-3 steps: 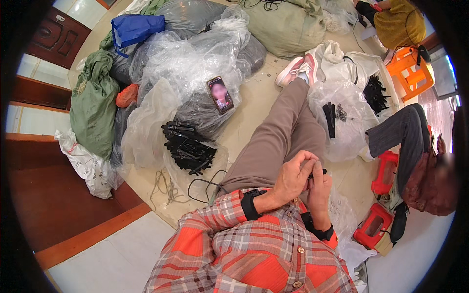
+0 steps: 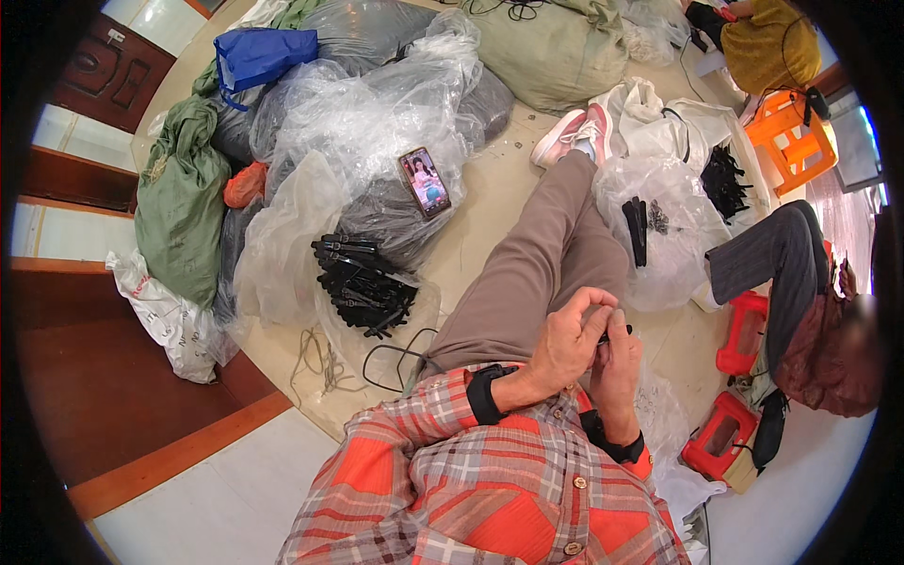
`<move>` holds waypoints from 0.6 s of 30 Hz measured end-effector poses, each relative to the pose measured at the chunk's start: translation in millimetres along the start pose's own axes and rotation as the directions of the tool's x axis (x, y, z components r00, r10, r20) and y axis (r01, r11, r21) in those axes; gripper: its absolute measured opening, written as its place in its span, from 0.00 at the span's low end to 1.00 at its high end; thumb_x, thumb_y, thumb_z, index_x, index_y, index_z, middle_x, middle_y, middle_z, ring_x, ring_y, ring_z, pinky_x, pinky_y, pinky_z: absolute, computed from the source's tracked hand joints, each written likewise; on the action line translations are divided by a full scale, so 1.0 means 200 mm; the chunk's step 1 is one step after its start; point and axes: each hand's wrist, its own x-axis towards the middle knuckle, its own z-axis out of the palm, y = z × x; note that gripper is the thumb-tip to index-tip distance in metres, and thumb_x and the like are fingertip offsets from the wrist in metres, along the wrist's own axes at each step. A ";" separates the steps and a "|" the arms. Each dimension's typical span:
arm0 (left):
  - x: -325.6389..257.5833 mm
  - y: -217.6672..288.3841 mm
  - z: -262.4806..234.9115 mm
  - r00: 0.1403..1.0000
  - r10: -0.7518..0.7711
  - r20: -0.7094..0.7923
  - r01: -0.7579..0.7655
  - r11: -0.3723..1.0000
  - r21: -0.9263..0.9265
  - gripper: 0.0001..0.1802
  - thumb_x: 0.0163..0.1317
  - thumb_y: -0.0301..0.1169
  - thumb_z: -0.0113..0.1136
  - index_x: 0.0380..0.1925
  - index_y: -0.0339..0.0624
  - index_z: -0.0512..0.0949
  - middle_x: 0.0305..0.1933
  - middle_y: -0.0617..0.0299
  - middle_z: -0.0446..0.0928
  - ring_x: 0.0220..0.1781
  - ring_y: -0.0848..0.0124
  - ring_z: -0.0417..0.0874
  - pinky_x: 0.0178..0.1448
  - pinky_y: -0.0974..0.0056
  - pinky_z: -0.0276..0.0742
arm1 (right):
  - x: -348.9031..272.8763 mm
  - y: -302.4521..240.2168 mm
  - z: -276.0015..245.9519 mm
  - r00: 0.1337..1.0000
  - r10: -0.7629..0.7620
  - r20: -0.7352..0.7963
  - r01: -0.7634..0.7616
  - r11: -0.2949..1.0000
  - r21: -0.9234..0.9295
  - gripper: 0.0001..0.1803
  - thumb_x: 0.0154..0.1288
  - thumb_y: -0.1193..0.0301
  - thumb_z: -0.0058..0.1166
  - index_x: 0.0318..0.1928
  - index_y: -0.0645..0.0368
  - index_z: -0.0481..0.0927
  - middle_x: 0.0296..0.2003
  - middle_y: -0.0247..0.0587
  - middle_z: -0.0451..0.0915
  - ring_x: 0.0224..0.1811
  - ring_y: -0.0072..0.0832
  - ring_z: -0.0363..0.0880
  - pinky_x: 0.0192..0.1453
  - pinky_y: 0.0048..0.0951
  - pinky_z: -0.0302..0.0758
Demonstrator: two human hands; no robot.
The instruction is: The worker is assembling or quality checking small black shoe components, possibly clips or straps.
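Note:
Above my lap, my left hand (image 2: 565, 344) and my right hand (image 2: 615, 377) meet with fingers bent and fingertips pinched together. Between them is a small black piece (image 2: 604, 340), mostly hidden by the fingers; its dark end shows beside my right fingertips. It looks like a short black strap, though its kind is hard to make out. To the left, a heap of black straps with small metal buckles (image 2: 363, 287) lies on clear plastic. On the right, a few long black straps (image 2: 636, 231) and small metal parts (image 2: 658, 218) rest on a clear plastic bag (image 2: 659, 278).
A lit phone (image 2: 425, 183) leans on plastic-wrapped sacks (image 2: 377, 113) ahead. More black strips (image 2: 724, 184) lie on white sacking. Red stools (image 2: 718, 435) and an orange stool (image 2: 789, 141) stand at right, near another person's leg (image 2: 777, 268). Green sacks (image 2: 179, 202) line the left.
Both hands have shifted very slightly, still pinched together around the black piece. The picture on the phone screen has changed.

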 end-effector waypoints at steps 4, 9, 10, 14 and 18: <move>0.01 0.03 0.02 0.996 0.089 -0.012 -0.089 0.996 0.013 0.08 0.65 0.30 0.48 0.42 0.40 0.70 0.17 0.71 0.68 0.16 0.86 0.65 0.19 0.76 0.60 | -0.01 -0.03 0.00 1.000 0.019 -0.012 -0.017 0.993 0.115 0.26 0.67 0.58 0.44 0.11 0.52 0.63 0.10 0.24 0.61 0.11 0.13 0.55 0.14 0.20 0.52; -0.01 0.03 0.02 1.000 -0.025 0.016 0.027 0.992 -0.124 0.08 0.65 0.29 0.48 0.42 0.40 0.69 0.19 0.69 0.72 0.18 0.86 0.67 0.19 0.77 0.62 | -0.02 -0.01 -0.06 0.987 -0.142 0.074 0.156 0.954 -0.255 0.25 0.68 0.59 0.43 0.15 0.59 0.69 0.12 0.26 0.65 0.14 0.12 0.59 0.17 0.19 0.55; -0.01 0.01 0.02 1.000 -0.026 0.017 0.028 0.992 -0.124 0.08 0.65 0.29 0.48 0.42 0.40 0.69 0.19 0.69 0.72 0.18 0.86 0.67 0.19 0.77 0.62 | -0.02 -0.01 -0.05 0.987 -0.142 0.073 0.156 0.955 -0.254 0.25 0.68 0.59 0.43 0.15 0.59 0.69 0.12 0.26 0.65 0.14 0.12 0.59 0.17 0.19 0.55; 0.00 -0.04 0.01 1.000 0.004 -0.002 -0.004 0.996 -0.094 0.09 0.65 0.28 0.47 0.43 0.40 0.68 0.26 0.64 0.78 0.23 0.84 0.72 0.23 0.77 0.66 | -0.01 -0.03 -0.03 0.951 -0.276 0.140 0.309 0.850 -0.427 0.23 0.68 0.62 0.43 0.19 0.63 0.72 0.13 0.27 0.68 0.17 0.13 0.63 0.18 0.21 0.60; 0.00 -0.06 0.01 0.999 0.034 -0.032 -0.036 0.998 -0.054 0.09 0.65 0.29 0.46 0.43 0.39 0.68 0.27 0.63 0.79 0.24 0.83 0.73 0.24 0.76 0.68 | 0.00 -0.02 -0.05 0.951 -0.266 0.157 0.309 0.816 -0.489 0.22 0.68 0.63 0.44 0.19 0.64 0.72 0.13 0.29 0.68 0.17 0.14 0.64 0.18 0.23 0.61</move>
